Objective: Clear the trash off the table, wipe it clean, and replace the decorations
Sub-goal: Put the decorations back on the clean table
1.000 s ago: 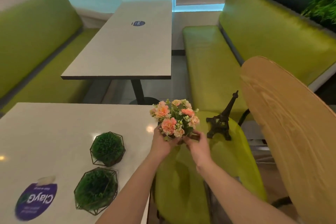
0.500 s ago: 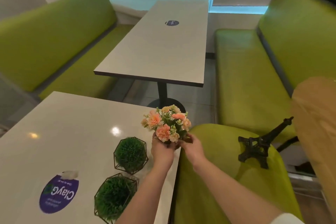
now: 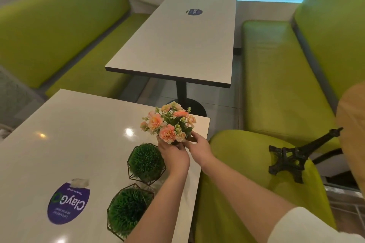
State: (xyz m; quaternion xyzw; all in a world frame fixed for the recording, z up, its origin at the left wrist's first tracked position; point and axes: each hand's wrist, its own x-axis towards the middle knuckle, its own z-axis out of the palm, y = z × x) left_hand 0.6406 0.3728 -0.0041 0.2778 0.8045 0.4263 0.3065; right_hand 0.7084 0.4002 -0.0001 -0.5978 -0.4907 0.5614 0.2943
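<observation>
One view only, worn at head height, tilted forward and down across the pale glossy worktop [image 3: 75, 140] filling the lower left of the frame. Close enough that both forearms enter from the bottom edge, with the hands meeting just below centre. Wide-angle, with straight edges bowing toward the borders. Facing along the aisle toward a second long grey table [image 3: 177, 45] at upper centre, lime-green upholstered benches [image 3: 280, 77] running up both sides. No second view to overlap with.
</observation>
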